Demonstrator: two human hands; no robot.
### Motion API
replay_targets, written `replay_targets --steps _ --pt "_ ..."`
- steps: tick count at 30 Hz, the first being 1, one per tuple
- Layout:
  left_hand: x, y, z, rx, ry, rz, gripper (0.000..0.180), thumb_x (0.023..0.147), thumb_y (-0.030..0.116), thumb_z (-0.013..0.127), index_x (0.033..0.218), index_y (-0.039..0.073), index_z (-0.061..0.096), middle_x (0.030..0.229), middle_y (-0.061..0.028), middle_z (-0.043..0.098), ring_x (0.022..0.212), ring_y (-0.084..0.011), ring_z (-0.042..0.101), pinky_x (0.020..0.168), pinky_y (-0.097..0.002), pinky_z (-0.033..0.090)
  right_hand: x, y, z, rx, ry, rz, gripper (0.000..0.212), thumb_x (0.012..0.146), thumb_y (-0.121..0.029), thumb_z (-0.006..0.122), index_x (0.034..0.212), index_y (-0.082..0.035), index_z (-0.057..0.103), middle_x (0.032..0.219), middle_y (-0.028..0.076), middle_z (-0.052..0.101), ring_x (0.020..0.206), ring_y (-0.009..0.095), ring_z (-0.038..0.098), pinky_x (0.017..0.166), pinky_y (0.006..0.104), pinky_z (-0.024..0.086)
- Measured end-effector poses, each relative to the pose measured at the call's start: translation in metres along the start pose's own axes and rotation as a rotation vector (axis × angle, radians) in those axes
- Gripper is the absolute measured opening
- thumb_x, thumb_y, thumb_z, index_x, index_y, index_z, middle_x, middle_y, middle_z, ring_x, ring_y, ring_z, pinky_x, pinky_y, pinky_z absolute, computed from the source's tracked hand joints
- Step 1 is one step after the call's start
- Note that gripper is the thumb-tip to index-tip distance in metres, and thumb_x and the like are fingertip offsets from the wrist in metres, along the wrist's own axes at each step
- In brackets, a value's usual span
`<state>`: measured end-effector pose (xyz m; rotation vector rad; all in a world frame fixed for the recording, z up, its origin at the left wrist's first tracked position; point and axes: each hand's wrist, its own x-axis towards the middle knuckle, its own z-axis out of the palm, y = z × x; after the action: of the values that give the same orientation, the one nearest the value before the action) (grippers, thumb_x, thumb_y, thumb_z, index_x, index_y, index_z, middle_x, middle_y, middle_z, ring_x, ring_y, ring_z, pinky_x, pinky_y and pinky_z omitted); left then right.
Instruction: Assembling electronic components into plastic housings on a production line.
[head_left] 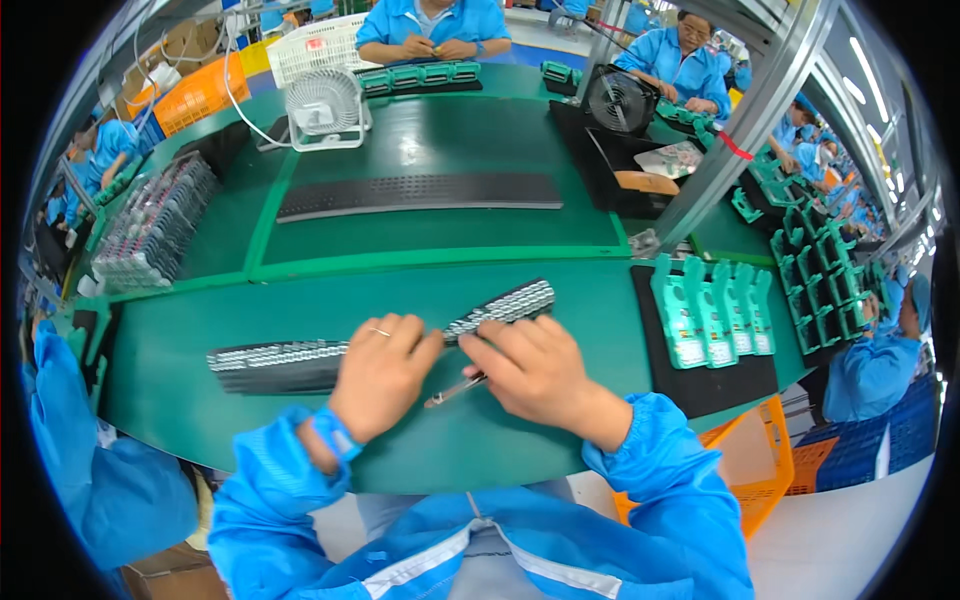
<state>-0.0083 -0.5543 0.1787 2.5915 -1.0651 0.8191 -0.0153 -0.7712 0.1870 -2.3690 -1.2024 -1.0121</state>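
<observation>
across most of the view there's a big green table [170, 400], with a lighter green band running over it beyond the hands. a metal post [705, 185] leans through the upper right, red tape around it. one person [435, 30] in a blue jacket sits at the far side, hands close together. down by the lower right edge is an orange crate [768, 495], and a stack of clear trays [155, 220] sits off to the left.

on the right there's a black mat [715, 392] on the table. the far strip [420, 192], black with rows of dots, lies flat past the light green band. the near strip [280, 368], black with shiny pale rows, is in front of the wearer, slanting up at its right end. can't tell if it's one bent piece or two, the hands cover the middle.

white fan [325, 105] upper left, black fan [617, 100] upper right. left hand [385, 370] has its fingers curled, pinching the near strip; right hand [530, 370] pinches it just beside. four green cases [713, 315] stand in a row on the mat. smallest is a thin metal tool [450, 391] poking out from under the right hand's fingers, kinda blurry.
</observation>
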Motion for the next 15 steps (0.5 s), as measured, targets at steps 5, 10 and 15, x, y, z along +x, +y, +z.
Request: replay_targets --steps 5,10,15 --pt "-0.004 0.004 0.022 -0.098 0.03 0.109 0.019 0.075 0.011 0.066 0.093 0.008 0.065 0.083 -0.0063 0.055 0.075 -0.0241 0.056 0.068 -0.0372 0.044 -0.026 0.009 0.037 0.061 0.032 0.143 0.036 0.066 -0.01 0.072 0.102 -0.01 0.066 0.097 0.005 0.063 0.077 0.02 0.06 0.064 0.0334 0.044" --pt "-0.009 0.0 0.021 -0.296 -0.148 0.032 0.024 0.078 0.009 0.068 0.103 0.007 0.066 0.093 -0.0075 0.06 0.088 -0.0266 0.058 0.083 -0.0382 0.045 -0.029 0.01 0.043 0.128 -0.142 0.116 0.016 0.07 -0.01 0.064 0.085 -0.01 0.06 0.082 0.003 0.053 0.074 0.021 0.055 0.063 0.0351 0.043" --pt "-0.002 -0.011 -0.034 -0.62 0.055 -0.12 0.048 0.088 0.029 0.065 0.129 0.008 0.054 0.12 -0.0152 0.06 0.113 -0.0342 0.055 0.106 -0.0511 0.035 -0.027 0.001 0.051 0.114 -0.165 0.107 0.017 0.071 -0.01 0.064 0.088 -0.01 0.06 0.083 0.003 0.054 0.074 0.021 0.055 0.062 0.0347 0.043"
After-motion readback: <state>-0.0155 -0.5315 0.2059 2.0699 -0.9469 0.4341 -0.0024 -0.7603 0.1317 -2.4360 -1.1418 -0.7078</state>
